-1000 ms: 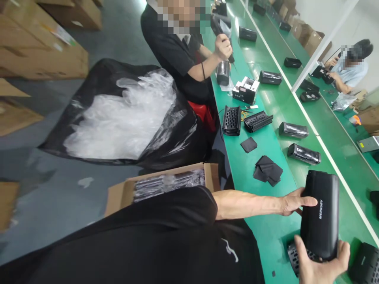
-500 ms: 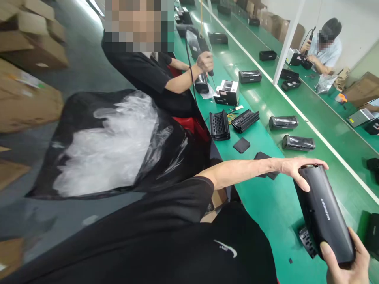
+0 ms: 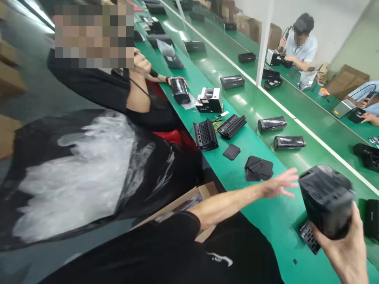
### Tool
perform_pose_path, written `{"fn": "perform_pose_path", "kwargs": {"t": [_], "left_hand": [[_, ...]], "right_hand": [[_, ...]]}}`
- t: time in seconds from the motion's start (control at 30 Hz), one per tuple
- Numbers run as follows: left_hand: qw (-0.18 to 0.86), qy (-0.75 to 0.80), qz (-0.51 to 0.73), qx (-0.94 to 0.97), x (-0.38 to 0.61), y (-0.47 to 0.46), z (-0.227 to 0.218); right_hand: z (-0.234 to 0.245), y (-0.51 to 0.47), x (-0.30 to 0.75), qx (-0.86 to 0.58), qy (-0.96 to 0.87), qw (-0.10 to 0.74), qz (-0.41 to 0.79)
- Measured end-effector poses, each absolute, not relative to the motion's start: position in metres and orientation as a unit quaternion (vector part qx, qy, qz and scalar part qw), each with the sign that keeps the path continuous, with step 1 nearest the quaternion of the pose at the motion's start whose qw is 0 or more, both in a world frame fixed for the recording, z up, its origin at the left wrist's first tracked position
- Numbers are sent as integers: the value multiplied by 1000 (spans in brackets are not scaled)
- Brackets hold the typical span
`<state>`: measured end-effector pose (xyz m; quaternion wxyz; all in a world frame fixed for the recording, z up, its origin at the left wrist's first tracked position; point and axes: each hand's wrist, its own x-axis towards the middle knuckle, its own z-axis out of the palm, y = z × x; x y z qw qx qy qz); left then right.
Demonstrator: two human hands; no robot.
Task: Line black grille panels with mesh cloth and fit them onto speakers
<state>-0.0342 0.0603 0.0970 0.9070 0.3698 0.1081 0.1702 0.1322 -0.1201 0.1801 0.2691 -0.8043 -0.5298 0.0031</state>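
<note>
My right hand (image 3: 345, 246) grips a black speaker (image 3: 325, 197) from below at the lower right, its rounded end towards me and slightly blurred. My left hand (image 3: 281, 183) is apart from it on the left, fingers spread, holding nothing. Beneath the speaker, a black slotted part (image 3: 309, 236) lies on the green bench. Near my left hand is a loose pile of black square pads (image 3: 259, 168), with a smaller stack of pads (image 3: 231, 152) farther off.
Two black housing halves (image 3: 205, 135) lie beyond the pads, near a white-and-black box device (image 3: 209, 99). Wrapped speakers (image 3: 289, 142) stand along the green line. A co-worker (image 3: 97, 86) sits at left, behind a black bag (image 3: 79, 169) of clear plastic. Others work across the line.
My left hand has let go of the speaker and drawn back with fingers spread. My right hand has turned the speaker end-on. The co-worker's raised tool has gone from view.
</note>
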Motion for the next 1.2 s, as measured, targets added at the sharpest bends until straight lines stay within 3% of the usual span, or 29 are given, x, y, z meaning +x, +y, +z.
{"fn": "perform_pose_path", "kwargs": {"t": [0.1,0.17,0.3,0.4,0.5,0.77,1.0,1.2], "left_hand": [[831,124,232,490,-46,83,111],[791,136,238,547,-48,87,115],[798,160,233,532,-54,80,110],[812,146,228,517,-64,80,108],[818,136,218,515,-70,86,111],[818,166,200,512,-62,89,115],[821,288,58,490,-57,97,86],[821,348,74,447,-51,104,65]], "right_hand": [[192,-118,146,-784,-607,121,-48],[193,-116,152,-762,-641,74,-45],[181,-122,160,-757,-625,190,10],[171,-138,160,-787,-511,319,132],[168,-151,147,-784,-432,374,242],[172,-151,122,-808,-343,425,221],[117,-154,135,-764,-186,471,400],[104,-162,125,-852,-291,330,285]]}}
